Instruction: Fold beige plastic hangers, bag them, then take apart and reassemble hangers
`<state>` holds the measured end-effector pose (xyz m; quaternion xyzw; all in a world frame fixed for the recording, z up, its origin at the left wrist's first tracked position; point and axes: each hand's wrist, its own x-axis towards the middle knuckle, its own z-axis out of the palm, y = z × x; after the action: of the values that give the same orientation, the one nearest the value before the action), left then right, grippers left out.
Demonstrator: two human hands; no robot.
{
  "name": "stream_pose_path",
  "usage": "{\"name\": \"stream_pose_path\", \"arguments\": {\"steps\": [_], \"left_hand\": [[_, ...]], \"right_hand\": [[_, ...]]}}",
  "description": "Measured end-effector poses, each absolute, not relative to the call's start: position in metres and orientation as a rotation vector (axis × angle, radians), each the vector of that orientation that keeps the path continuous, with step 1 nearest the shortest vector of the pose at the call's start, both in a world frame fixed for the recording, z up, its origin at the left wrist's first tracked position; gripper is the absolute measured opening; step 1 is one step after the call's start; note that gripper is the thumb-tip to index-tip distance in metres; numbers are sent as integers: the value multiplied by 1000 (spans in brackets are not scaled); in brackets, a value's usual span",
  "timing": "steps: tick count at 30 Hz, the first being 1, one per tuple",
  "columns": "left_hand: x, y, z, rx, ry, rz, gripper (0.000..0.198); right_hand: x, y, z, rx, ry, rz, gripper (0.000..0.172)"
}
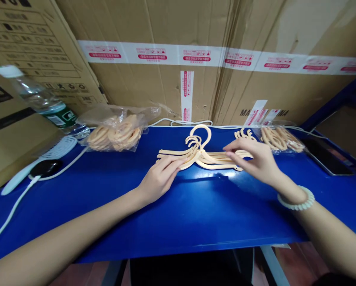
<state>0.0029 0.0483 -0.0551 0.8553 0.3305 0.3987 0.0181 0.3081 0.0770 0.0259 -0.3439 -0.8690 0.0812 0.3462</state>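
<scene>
Hangers (202, 157) stacked flat on table (196, 214), long axis left-right, hooks away. Left hand (160, 178) at left end, right hand (257, 161) at right end, equally near; both open-fingered, touching, gripping nothing.

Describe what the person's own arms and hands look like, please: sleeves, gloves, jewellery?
No sleeves or gloves are in view. The left hand shows no ring or watch. The right hand has a bracelet of pale round beads on its wrist.
</scene>
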Motion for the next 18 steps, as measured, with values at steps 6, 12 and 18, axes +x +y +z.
{"name": "stream_pose_path", "arguments": {"steps": [6, 12, 18], "left_hand": [[3, 51, -60, 2656, 1005, 1159, 42], [2, 51, -61, 2596, 1005, 1147, 42], [3, 52, -61, 2586, 993, 1134, 41]], "right_hand": [[371, 113, 36, -1289, -1938, -73, 20], [419, 152, 7, -1443, -2454, -410, 24], [418, 164, -14, -1446, -2598, -571, 34]]}}
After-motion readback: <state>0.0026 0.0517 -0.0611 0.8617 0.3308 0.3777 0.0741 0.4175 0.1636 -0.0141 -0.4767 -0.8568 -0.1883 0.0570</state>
